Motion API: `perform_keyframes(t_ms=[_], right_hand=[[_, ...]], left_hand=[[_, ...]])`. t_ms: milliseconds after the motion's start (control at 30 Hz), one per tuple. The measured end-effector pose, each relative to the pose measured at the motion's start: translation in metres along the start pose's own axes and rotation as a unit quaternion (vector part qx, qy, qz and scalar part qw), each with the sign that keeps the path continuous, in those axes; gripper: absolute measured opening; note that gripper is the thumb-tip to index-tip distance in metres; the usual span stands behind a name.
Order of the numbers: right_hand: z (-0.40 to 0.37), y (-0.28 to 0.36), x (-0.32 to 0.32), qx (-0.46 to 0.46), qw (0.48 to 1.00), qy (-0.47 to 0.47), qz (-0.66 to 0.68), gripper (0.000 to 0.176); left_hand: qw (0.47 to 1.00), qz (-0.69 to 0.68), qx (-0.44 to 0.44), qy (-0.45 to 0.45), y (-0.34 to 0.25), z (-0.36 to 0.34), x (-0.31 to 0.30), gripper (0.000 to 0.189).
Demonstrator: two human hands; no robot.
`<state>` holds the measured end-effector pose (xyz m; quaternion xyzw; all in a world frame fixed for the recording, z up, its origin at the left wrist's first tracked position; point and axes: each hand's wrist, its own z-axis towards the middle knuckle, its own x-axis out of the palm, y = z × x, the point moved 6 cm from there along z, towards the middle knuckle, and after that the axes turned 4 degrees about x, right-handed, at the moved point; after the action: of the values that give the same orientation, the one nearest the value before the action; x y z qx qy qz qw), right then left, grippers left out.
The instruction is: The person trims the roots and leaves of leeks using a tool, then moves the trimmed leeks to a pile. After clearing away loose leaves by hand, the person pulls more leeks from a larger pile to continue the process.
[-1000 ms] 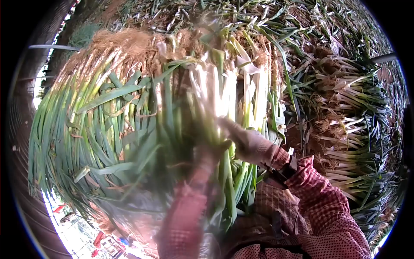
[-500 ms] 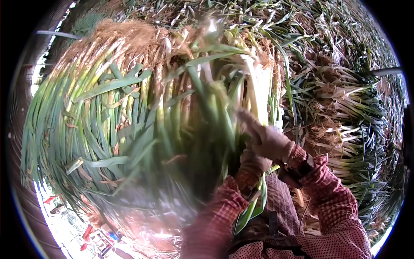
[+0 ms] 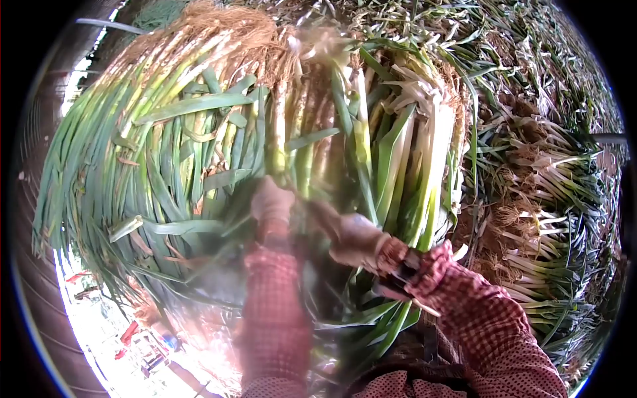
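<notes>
My left hand (image 3: 271,204), smeared by motion, is at the stalks of the leeks (image 3: 156,146) in the middle of the pile. Its fingers do not show clearly. A single thicker leek stalk (image 3: 280,126) rises just above it. To its right, my right hand (image 3: 352,237) has blurred fingers stretched up and left toward the same stalks, with nothing visible in them. Both hands look gloved. Beside the right hand, a bunch of pale, cleaned leeks (image 3: 424,166) lies with its leaves hanging down toward my lap.
Brown root ends (image 3: 225,30) line the pile's far edge. Right of me, several bundles of leeks (image 3: 537,225) lie in a row on the ground. Leaf scraps (image 3: 531,46) cover the ground behind. A small red and white object (image 3: 149,348) stands at lower left.
My two hands, close together before, have separated. The left moved left and up onto the pile; the right moved left and slightly down. The pale bunch at right now shows more fully.
</notes>
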<state>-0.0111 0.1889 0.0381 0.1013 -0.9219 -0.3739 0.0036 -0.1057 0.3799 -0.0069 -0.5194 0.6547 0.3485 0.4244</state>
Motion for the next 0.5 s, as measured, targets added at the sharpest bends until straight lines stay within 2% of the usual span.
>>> perform_keyframes(t_ms=[67,100,133,200,233,267,333,367,400,433,467,500], right_hand=[[0.035,0.008,-0.01,-0.019,0.996,-0.055,0.062,0.089],[0.049,0.012,-0.019,-0.02,0.993,-0.08,0.079,0.088],[0.049,0.013,-0.027,-0.01,0.992,-0.099,0.083,0.088],[0.035,0.014,-0.041,-0.009,0.988,-0.13,0.082,0.089],[0.02,0.012,-0.045,-0.019,0.987,-0.142,0.076,0.089],[-0.001,0.004,-0.037,-0.042,0.987,-0.149,0.048,0.089],[-0.037,-0.014,-0.026,-0.108,0.976,-0.176,0.07,0.086],[-0.041,-0.039,-0.024,-0.08,0.977,-0.179,0.079,0.097],[-0.057,-0.043,-0.034,0.037,0.983,-0.138,0.118,0.098],[-0.064,-0.056,-0.04,0.04,0.974,-0.166,0.148,0.099],[-0.068,-0.078,-0.044,0.039,0.964,-0.195,0.177,0.1],[-0.073,-0.089,-0.042,0.003,0.961,-0.229,0.152,0.1]], left_hand=[[0.997,-0.049,0.043,0.031,0.007,0.015,0.0,0.043],[0.995,-0.024,0.063,0.073,-0.005,0.003,-0.019,0.043],[0.993,0.011,0.058,0.103,-0.011,0.01,-0.024,0.052],[0.976,-0.108,0.063,0.176,-0.021,-0.001,-0.037,0.07],[0.958,-0.177,0.122,0.191,-0.02,-0.004,-0.024,0.069],[0.953,-0.161,0.147,0.209,-0.032,-0.028,-0.037,0.069],[0.902,-0.183,0.213,0.327,-0.065,-0.074,-0.052,0.071],[0.881,-0.202,0.249,0.348,-0.071,-0.078,-0.037,0.071],[0.856,-0.22,0.284,0.371,-0.073,-0.08,-0.011,0.071],[0.792,-0.28,0.305,0.449,-0.064,-0.079,0.033,0.069],[0.737,-0.344,0.288,0.506,-0.061,-0.086,0.055,0.066],[0.699,-0.395,0.265,0.533,-0.061,-0.098,0.06,0.063]])
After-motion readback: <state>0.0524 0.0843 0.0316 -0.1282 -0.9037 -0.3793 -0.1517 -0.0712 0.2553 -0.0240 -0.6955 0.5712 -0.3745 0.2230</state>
